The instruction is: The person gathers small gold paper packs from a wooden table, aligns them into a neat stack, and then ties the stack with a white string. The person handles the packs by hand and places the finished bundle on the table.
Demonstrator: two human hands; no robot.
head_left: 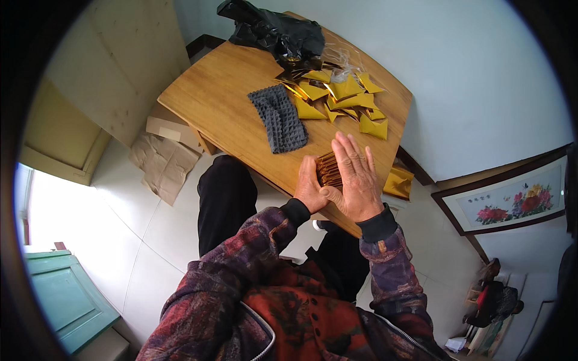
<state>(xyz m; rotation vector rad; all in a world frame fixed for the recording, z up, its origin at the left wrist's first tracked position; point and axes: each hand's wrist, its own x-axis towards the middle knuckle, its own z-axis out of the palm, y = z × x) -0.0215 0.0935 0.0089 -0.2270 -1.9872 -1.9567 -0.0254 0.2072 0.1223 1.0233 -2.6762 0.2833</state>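
Note:
A thick stack of folded gold foil paper (329, 169) is squeezed between my two hands at the table's near edge. My left hand (309, 185) is closed around its left side. Against the right side presses the palm of my right hand (359, 185), fingers stretched upward and thumb across the near end. Just beyond, several folded gold foil pieces (345, 89) with pointed corners lie in a loose pile. To their left rests a crumpled grey waffle-textured cloth (280, 118).
The wooden table (211, 84) carries a black plastic bag (274, 33) and clear plastic wrap (344, 63) at its far side. Gold foil paper (398, 182) shows below the right edge. Brown paper (162, 162) lies on the floor at left. A framed flower picture (509, 198) leans at right.

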